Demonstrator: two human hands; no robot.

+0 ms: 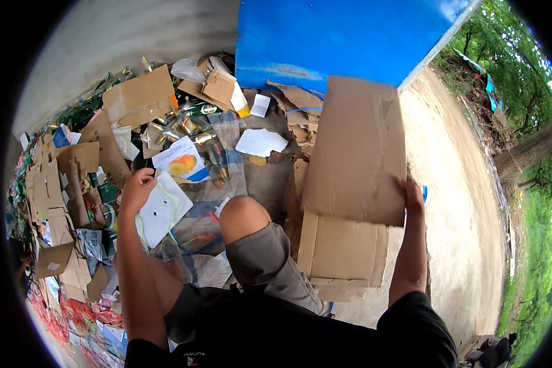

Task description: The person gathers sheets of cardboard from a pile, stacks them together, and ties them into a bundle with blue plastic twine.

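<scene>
My right hand (413,195) grips the right edge of a large flat brown cardboard sheet (357,150), fingers around its border. The sheet lies tilted over a stack of flattened cardboard (343,250) to the right of my bent knee. On the left, my left hand (138,187) hovers at the edge of a white sheet (163,210) with small dark marks. Its fingers are curled together; whether anything small is between them is hidden. Beside that hand lies a white paper with an orange-yellow fruit picture (181,162).
Glass bottles (190,126), torn cardboard (140,97) and plastic bags fill the left side. A white foam-like piece (261,141) lies on the floor ahead. A blue panel (331,40) stands at the back. To the right are a concrete strip (457,245), plants and a tree trunk (530,150).
</scene>
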